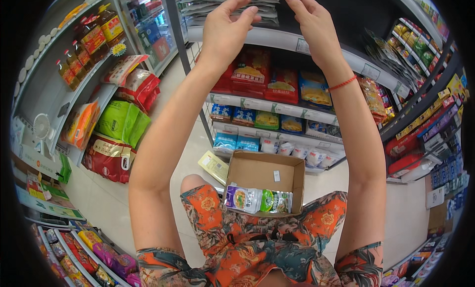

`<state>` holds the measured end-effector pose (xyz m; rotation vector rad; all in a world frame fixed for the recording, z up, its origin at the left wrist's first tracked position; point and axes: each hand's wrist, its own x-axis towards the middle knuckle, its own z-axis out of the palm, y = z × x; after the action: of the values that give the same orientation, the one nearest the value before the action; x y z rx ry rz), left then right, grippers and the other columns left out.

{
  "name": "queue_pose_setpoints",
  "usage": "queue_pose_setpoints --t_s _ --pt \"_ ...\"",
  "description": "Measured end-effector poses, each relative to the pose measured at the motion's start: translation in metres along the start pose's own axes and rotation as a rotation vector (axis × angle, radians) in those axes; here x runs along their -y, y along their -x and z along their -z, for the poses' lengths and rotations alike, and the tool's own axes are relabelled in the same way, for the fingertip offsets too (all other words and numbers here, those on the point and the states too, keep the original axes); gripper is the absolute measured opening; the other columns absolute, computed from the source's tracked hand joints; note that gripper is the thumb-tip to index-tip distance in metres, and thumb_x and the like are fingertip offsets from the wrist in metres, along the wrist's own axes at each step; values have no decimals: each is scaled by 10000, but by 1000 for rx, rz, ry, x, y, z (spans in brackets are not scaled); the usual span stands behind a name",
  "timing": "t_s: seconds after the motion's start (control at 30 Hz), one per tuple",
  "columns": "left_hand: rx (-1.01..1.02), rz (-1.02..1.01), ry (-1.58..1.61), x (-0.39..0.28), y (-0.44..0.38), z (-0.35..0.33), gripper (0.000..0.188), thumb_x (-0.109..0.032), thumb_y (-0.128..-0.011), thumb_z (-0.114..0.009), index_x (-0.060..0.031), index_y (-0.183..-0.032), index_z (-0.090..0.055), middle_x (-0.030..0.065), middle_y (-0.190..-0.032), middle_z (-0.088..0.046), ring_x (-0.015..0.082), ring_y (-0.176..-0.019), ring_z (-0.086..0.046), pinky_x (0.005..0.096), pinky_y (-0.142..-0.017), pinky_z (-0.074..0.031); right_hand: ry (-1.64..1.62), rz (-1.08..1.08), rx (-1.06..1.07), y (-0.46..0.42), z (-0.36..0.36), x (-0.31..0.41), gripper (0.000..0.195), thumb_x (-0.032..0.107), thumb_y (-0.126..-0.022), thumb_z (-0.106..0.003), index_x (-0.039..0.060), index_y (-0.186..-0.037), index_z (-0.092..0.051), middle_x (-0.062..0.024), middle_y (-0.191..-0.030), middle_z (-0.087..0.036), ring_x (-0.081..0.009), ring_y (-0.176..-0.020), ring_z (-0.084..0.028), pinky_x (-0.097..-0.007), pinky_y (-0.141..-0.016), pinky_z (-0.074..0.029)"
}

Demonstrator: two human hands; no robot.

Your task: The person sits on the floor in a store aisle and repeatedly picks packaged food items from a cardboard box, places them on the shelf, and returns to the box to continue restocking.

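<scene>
Both my arms reach up and forward to the upper shelf. My left hand (228, 31), fingers apart, is in front of stacked silver-edged flat packets (265, 8) and appears to hold nothing. My right hand (315, 31) is raised beside the dark bare part of that shelf (345, 23), loosely curved with nothing visible in it. A red braided bracelet (342, 83) circles my right wrist. On my lap rests an open cardboard box (259, 168). Along its near side lie a purple-and-white food pouch (241, 198) and green-and-silver pouches (275, 201).
Lower shelves hold red bags (282, 84) and small white bags (298, 150). A pale yellow carton (213, 166) lies on the floor by my knee. Left are rice bags (118, 120) and oil bottles (92, 38). A dark shelf post (182, 53) stands left of my left forearm.
</scene>
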<state>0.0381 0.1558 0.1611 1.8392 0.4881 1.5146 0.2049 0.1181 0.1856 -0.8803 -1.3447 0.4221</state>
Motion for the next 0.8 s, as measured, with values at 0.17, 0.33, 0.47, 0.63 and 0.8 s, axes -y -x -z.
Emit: queue_pose_setpoints --t_s 0.17,0.33,0.47,0.63,0.8 --pt "42 68 118 -21 28 -19 481 -191 -942 -566 -18 -1367 -423 152 -1318 -519 216 -1035 -635 282 -853 -509 55 73 56 41 12 11 556 337 -927 -580 -37 -1325 -476 -168 -1298 -547 -233 -1231 -496 -297 -1016 -371" --pt "84 80 176 -25 56 -25 470 -185 -945 -562 -18 -1362 -426 145 -1303 -531 212 -1041 -632 274 -854 -509 120 17 80 81 21 32 499 321 -930 -585 -2 -1305 -518 -124 -1257 -584 -179 -1168 -533 -265 -977 -392" --pt "113 128 197 -34 87 -36 463 -168 -947 -559 -17 -1363 -426 132 -1294 -543 197 -1044 -631 260 -844 -513 63 -41 105 114 27 42 470 288 -933 -585 -8 -1294 -528 -112 -1246 -593 -141 -1145 -532 -242 -956 -399" --pt "139 218 277 -40 126 -45 455 -154 -946 -556 -1 -1354 -425 124 -1273 -557 183 -1034 -625 271 -858 -512 17 -153 118 155 28 43 425 268 -937 -575 41 -1295 -549 -42 -1260 -585 -89 -1084 -517 -236 -933 -391" --pt "156 282 268 -39 164 -49 459 -173 -947 -558 -11 -1356 -427 112 -1265 -567 175 -1034 -622 272 -851 -500 -27 -234 121 190 30 48 449 244 -941 -572 -8 -1307 -511 -108 -1267 -576 -135 -1111 -547 -241 -939 -419"
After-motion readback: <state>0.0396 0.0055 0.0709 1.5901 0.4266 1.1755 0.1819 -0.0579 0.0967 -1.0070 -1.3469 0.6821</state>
